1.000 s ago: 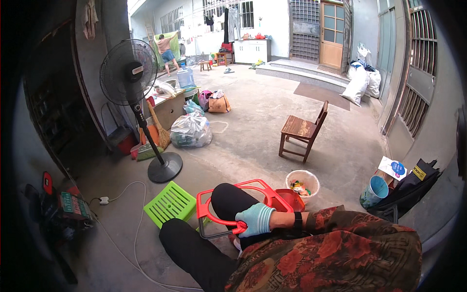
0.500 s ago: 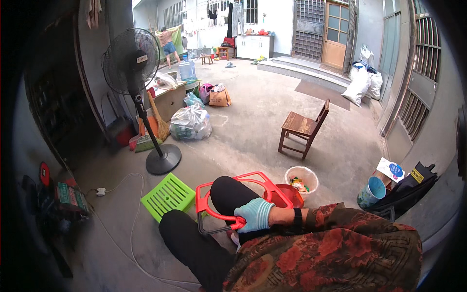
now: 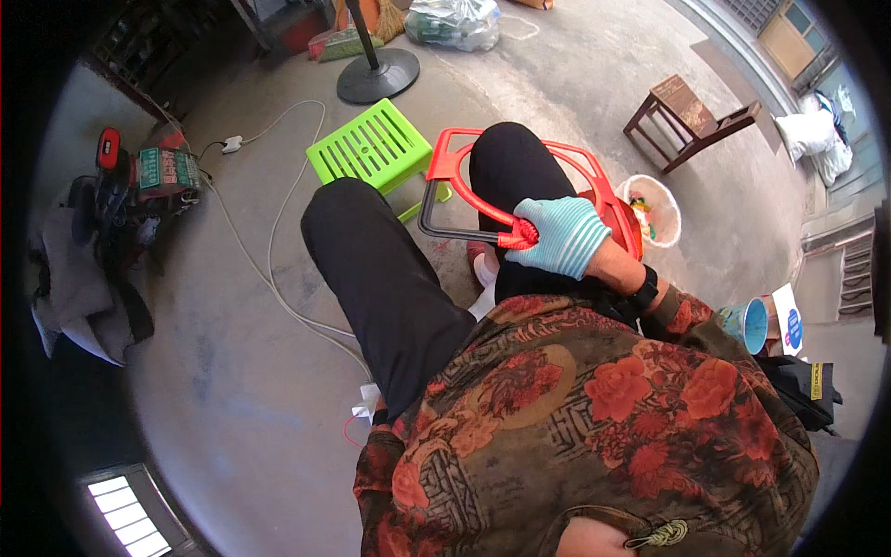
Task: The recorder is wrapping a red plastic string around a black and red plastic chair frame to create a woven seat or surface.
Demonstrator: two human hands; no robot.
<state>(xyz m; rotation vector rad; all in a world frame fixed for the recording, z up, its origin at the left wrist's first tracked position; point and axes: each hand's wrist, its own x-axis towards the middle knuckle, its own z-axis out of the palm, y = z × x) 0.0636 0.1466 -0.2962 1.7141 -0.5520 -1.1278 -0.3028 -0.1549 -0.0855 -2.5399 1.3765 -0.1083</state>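
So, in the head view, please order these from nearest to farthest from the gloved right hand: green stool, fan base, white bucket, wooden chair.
From the right hand:
1. White bucket, just right.
2. Green stool, left.
3. Wooden chair, upper right.
4. Fan base, upper left.

A bare grey concrete floor fills the scene, lit by daylight and dusty in patches. A white power cable snakes across it towards a plug near the left. A green slatted plastic stool stands near the round black base of a pedestal fan — behind that lies a clear bag of stuffed material. To the right sits a low wooden chair, with white sacks farther off. Dark clutter crowds the left wall.
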